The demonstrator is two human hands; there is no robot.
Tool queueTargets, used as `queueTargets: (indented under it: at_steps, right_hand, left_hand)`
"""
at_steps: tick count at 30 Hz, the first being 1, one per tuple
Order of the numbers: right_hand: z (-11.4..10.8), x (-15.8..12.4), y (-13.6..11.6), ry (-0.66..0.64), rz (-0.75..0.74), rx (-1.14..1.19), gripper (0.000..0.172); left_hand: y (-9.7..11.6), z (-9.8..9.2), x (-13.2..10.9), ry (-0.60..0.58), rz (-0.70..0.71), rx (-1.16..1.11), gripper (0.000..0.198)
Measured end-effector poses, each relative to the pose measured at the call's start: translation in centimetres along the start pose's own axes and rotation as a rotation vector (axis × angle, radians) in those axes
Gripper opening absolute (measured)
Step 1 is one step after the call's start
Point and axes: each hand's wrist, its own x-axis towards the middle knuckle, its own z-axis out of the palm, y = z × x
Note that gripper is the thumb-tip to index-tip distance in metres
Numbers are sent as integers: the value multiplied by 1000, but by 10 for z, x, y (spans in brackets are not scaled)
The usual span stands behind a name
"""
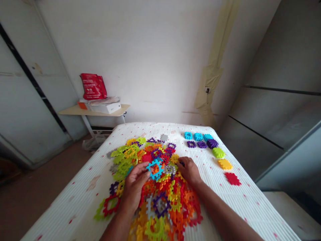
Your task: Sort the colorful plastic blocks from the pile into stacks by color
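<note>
My left hand (134,185) pinches a light-blue square interlocking tile (155,169) with notched edges and an open middle, holding it above a pile of mixed tiles (177,202). At the pile's right side, my right hand (190,170) has its fingers curled down. A small dark spot shows near its fingertips, but what they grip is hidden. Beside it lie a grey tile (169,169) and a yellow tile (175,158). Purple, red, orange, green and yellow tiles overlap around both hands.
Sorted tiles line the right side: blue stacks (198,136), purple stacks (202,144), a green stack (219,153), a yellow stack (225,164) and a red tile (232,178). One grey tile (164,137) lies behind the pile. A side table (100,112) holds a red bag (93,86).
</note>
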Motion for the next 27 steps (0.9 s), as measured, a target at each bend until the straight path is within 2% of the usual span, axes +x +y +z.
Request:
queueTargets:
  at_steps: [3,5,8,11,13,16,18,24,27]
  right_hand:
    - [-12,1,-10,68,-113,5,19]
    - [-25,1,-25,72,-215,92,19]
    - [-45,-4,-59,-67,-429,237,28]
    - [-56,-9,-94,-205,-601,106,51]
    - [-57,-11,-110,-245,-628,-37,57]
    - [-52,-10,-118,-263,-621,-142,47]
    - [-49,-9,-117,-259,-621,-153,42]
    - [-49,-10,-121,-275,-613,-93,41]
    - [-51,6,-111,-286,-625,-61,47]
  left_hand:
    - [1,1,-1,22,8,27,43]
    - [2,1,-2,31,3,18,48]
    - [4,2,-3,11,-17,-6,61]
    - [7,4,-5,3,-9,17,67]
    - [9,6,-7,14,-13,39,70]
    - [13,9,-9,25,-38,38,76]
    - [14,10,-10,17,-48,35,78]
    - [16,12,-13,14,-33,81,76]
    - [12,9,-11,50,22,143,72]
